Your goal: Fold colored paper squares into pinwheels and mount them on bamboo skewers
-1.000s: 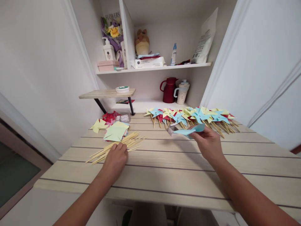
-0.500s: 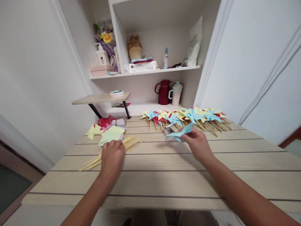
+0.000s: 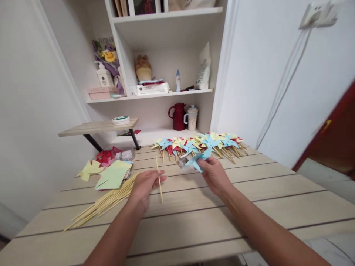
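Observation:
My left hand (image 3: 145, 186) pinches a thin wooden stick (image 3: 159, 180), held nearly upright above the table. My right hand (image 3: 215, 173) grips a blue paper pinwheel (image 3: 197, 160) between thumb and fingers; no stick shows on it. Left of my left hand lies a loose bundle of wooden sticks (image 3: 111, 201). Beyond that bundle rests a stack of cut paper squares (image 3: 113, 176), pale green on top. Past my right hand, several finished pinwheels (image 3: 210, 141) in blue, yellow and red lie in a row on their sticks.
A tape roll (image 3: 182, 162) sits behind the blue pinwheel, partly hidden. Folded yellow paper (image 3: 90, 169) and red paper pieces (image 3: 107, 157) lie at the left. A small raised shelf (image 3: 97, 127) stands behind them. A red jug (image 3: 179, 117) and a cup (image 3: 192, 118) stand at the back.
My left hand has lifted a single stick from the bundle and moved right with it. My right hand keeps the blue pinwheel, now tilted more. The view has turned to the right.

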{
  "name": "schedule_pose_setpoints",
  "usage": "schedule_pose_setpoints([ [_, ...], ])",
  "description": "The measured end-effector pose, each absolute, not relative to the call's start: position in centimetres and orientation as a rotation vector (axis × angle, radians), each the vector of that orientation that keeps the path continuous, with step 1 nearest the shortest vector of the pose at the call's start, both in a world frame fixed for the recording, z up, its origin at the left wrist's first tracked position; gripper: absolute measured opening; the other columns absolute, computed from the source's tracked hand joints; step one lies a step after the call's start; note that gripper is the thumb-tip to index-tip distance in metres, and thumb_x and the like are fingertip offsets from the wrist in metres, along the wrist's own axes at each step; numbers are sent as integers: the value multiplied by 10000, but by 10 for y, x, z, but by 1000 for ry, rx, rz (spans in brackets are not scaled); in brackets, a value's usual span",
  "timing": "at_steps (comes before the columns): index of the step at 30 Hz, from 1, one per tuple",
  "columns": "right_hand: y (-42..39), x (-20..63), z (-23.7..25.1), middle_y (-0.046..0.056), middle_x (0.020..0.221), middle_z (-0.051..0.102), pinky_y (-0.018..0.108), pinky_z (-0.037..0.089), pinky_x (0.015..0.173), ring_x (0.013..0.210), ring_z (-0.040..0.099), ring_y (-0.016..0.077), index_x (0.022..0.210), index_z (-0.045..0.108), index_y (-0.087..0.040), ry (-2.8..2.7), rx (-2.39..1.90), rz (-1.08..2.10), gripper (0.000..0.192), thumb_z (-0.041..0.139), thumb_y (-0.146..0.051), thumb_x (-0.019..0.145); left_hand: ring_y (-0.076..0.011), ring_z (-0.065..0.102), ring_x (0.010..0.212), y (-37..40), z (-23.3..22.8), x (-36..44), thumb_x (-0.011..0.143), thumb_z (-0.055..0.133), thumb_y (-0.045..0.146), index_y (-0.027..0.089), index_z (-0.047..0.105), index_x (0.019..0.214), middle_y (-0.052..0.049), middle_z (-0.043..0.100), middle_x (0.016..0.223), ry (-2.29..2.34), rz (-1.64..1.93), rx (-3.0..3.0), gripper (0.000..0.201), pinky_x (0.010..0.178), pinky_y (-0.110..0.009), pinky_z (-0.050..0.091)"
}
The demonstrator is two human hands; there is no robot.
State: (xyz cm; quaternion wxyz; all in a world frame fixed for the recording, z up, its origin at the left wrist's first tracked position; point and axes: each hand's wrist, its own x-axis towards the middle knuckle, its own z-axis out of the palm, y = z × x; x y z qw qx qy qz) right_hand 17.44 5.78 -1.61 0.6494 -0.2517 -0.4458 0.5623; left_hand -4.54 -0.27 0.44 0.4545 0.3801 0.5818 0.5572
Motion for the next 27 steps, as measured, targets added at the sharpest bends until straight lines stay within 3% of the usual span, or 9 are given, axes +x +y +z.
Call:
schedule_pose_setpoints([
  [5, 53, 177, -11, 5, 781, 725, 299, 485, 692, 707, 616, 157, 819, 732, -217, -1064, -602, 1277, 232, 846, -290, 631, -148, 695, 720, 6, -21, -24, 769, 714, 211, 120, 677, 770, -157, 745, 1009, 1225, 1383, 684, 98, 705, -277, 541],
  [11, 40, 180, -5, -5, 683, 641, 261, 441, 581, 623, 546, 133, 734, 710, -213, -1421, -552, 1157, 62, 766, -240, 723, -50, 466, 521, 3, -31, -26, 733, 771, 337, 122, 686, 797, 17, 616, 663, 1158, 1543, 961, 240, 530, -176, 383],
  [18, 34, 184, 0, 17, 765, 667, 286, 483, 646, 735, 609, 167, 785, 728, -243, -1580, -418, 871, 73, 726, -171, 779, -67, 459, 525, -4, -25, -13, 698, 784, 413, 124, 727, 833, 15, 613, 613, 1151, 1555, 1066, 324, 544, -196, 388],
  [27, 27, 186, 4, 12, 813, 696, 283, 504, 682, 767, 631, 158, 849, 749, -271, -1654, -331, 647, 164, 720, -118, 799, -108, 525, 499, -18, -15, 7, 635, 770, 340, 152, 756, 737, -13, 653, 584, 1203, 1551, 1125, 215, 497, -219, 427],
])
